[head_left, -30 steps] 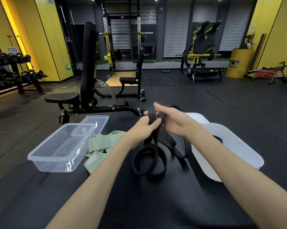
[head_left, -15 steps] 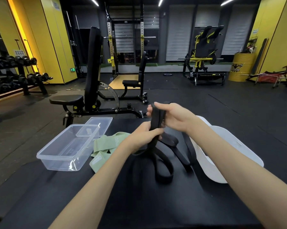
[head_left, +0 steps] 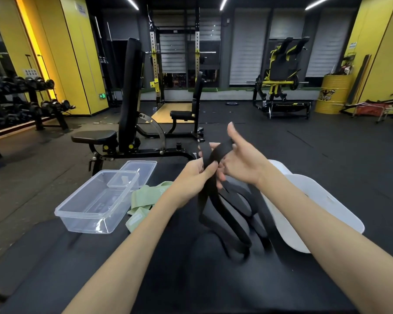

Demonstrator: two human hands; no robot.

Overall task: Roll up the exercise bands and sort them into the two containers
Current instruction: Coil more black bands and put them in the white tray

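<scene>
Black, sage green, clear and white on a black table, with yellow around.

The black band [head_left: 213,200] is plain matt black, close in tone to the black table [head_left: 191,279]. The green band [head_left: 145,198], toward the left edge, is pale sage with a lighter label patch. The clear container [head_left: 82,214] at the left edge is colourless see-through plastic, like the clear lid [head_left: 143,168] behind it. The white container [head_left: 327,211] at the right edge is plain white. Beyond, the walls [head_left: 77,53] are bright yellow, the drum [head_left: 333,94] is yellow with a dark printed emblem, and the bench [head_left: 93,135] is black.
</scene>
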